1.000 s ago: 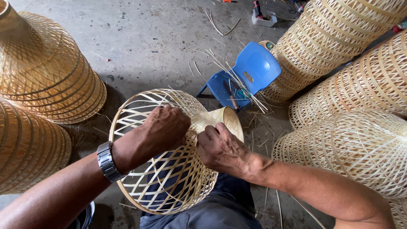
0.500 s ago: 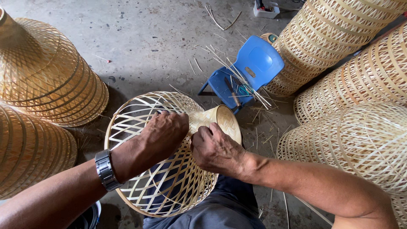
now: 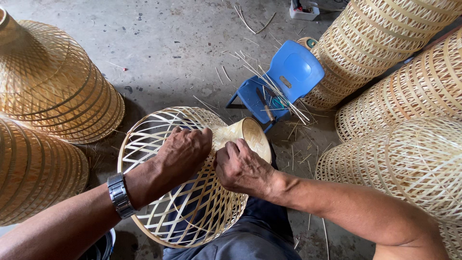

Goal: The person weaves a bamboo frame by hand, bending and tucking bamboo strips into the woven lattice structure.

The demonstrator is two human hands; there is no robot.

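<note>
Head view: a half-woven bamboo lampshade (image 3: pixel 159 202) is seen from above in the lower centre of the frame, resting on the person's lap.
Left hand (image 3: pixel 185 151): it is laid over the upper wall of the lampshade, fingers curled and pressed onto the open lattice; whether a strip is pinched beneath cannot be told.
Right hand (image 3: pixel 240 168): it is set just beside the left hand, fingers bent and closed on the weave where the lattice meets the tightly woven neck (image 3: pixel 248 137).
Wristwatch (image 3: pixel 119 195): a metal band is worn on the left wrist, lower left of the frame.
Lampshade form: a wide open rim is turned toward the lower left, and the narrow neck is pointed toward the frame's centre.
Blue plastic chair (image 3: pixel 288 77): it is placed above and right of the hands, well apart from them, with loose bamboo strips (image 3: pixel 272 86) laid across its seat.
Finished shades, left (image 3: pixel 53 86): darker woven cones are stacked at the left edge.
Finished shades, right (image 3: pixel 409 96): paler woven shades are piled along the right edge.
Floor (image 3: pixel 159 43): grey concrete is strewn with bamboo slivers.
</note>
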